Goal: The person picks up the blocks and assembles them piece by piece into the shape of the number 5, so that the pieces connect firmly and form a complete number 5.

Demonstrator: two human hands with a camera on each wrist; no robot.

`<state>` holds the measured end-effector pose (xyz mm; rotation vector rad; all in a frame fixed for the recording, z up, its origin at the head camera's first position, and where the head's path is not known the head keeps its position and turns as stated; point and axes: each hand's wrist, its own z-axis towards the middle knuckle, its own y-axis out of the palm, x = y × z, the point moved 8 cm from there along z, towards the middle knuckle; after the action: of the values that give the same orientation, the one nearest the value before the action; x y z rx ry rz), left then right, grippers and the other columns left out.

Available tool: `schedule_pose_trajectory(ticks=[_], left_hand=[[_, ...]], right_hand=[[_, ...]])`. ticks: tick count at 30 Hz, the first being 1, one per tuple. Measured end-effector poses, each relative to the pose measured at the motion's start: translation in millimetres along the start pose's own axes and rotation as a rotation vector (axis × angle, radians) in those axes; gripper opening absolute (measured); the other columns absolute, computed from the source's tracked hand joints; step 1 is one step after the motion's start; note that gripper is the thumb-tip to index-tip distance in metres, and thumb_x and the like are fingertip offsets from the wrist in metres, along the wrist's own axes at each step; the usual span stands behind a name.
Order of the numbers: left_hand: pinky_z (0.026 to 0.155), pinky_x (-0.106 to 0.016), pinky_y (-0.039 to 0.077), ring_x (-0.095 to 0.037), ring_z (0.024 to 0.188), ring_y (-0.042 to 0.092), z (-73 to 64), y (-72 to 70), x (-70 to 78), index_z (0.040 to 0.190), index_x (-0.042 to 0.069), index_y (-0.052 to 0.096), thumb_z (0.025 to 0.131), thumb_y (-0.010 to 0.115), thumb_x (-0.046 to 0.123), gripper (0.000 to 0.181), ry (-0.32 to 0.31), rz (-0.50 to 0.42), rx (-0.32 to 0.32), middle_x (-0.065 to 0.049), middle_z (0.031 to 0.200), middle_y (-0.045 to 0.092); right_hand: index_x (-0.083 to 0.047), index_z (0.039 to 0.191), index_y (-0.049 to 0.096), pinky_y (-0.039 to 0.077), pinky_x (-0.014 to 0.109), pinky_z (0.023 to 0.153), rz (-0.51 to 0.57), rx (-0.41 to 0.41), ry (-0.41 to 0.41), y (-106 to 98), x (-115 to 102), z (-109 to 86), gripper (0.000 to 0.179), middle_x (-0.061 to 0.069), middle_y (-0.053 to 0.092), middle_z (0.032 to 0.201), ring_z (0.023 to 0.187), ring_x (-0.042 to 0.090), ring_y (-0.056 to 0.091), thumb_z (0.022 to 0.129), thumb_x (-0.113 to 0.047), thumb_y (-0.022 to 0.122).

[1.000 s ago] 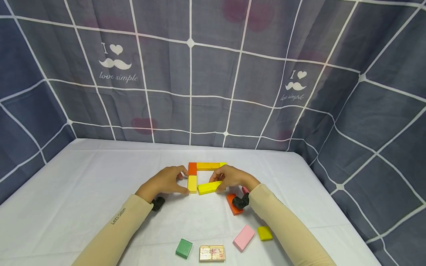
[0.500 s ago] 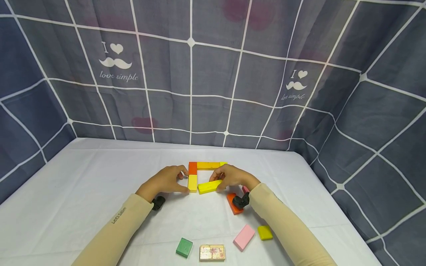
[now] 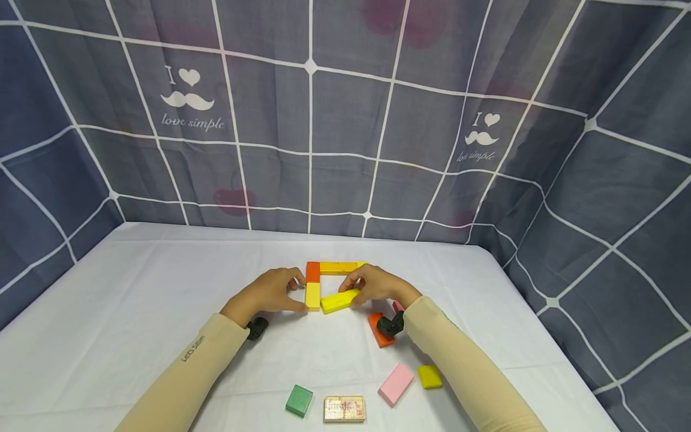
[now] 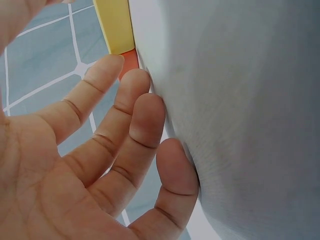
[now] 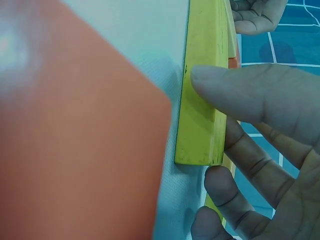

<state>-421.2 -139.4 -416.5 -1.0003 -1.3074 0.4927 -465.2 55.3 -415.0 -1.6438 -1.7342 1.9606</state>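
My right hand (image 3: 380, 284) pinches a bright yellow block (image 3: 337, 301), thumb on one long side and fingers on the other. The right wrist view shows the thumb pressed on this long block (image 5: 202, 120). Its left end lies close beside a paler yellow block (image 3: 312, 296), slightly askew to it. Beyond the paler block, end to end, is an orange-red block (image 3: 313, 272). From there an amber block (image 3: 337, 268) runs right to a yellow one partly hidden by my right hand. My left hand (image 3: 272, 292) rests loosely at the left side, thumb and fingertips right at these blocks.
Under my right wrist lies a red-orange block (image 3: 381, 331), with a pinkish one mostly hidden beside it. Nearer are a pink block (image 3: 396, 384), a yellow block (image 3: 429, 377), a green block (image 3: 299, 400) and a printed block (image 3: 344, 409). Grid-patterned cloth (image 3: 345, 120) surrounds the white table (image 3: 135, 288).
The right end of the bright yellow block has shifted slightly away from me along with my right hand, so it lies a bit more slanted. My left hand stays in place.
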Motion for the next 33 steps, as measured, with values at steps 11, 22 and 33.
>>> schedule_pose_trajectory(ticks=[11,22,33], left_hand=[[0.089,-0.042,0.055,-0.022,0.093,0.059,0.5,1.6,0.2,0.118,0.008,0.069,0.079,0.097,0.027,0.051,0.007,0.001,0.003,-0.006,0.104,0.068],[0.090,-0.043,0.055,-0.022,0.094,0.059,0.5,0.9,1.1,0.117,0.008,0.069,0.079,0.097,0.028,0.051,0.012,0.010,0.002,-0.006,0.104,0.069],[0.092,-0.045,0.056,-0.023,0.095,0.060,0.9,0.8,0.1,0.117,0.008,0.069,0.080,0.097,0.028,0.050,0.011,-0.001,-0.007,-0.007,0.106,0.069]], right_hand=[[-0.009,0.115,0.082,0.049,0.027,0.091,-0.012,0.007,0.021,-0.9,1.7,-0.4,0.032,-0.003,0.076,0.112,0.098,0.011,0.059,0.086,0.002,0.087],[-0.010,0.115,0.082,0.047,0.027,0.085,-0.016,-0.001,0.024,0.5,3.0,-0.8,0.033,-0.003,0.076,0.110,0.094,0.014,0.056,0.086,0.003,0.087],[-0.010,0.114,0.082,0.048,0.026,0.081,0.005,-0.006,0.042,1.7,1.9,-1.3,0.032,-0.004,0.074,0.106,0.090,0.016,0.055,0.085,0.003,0.088]])
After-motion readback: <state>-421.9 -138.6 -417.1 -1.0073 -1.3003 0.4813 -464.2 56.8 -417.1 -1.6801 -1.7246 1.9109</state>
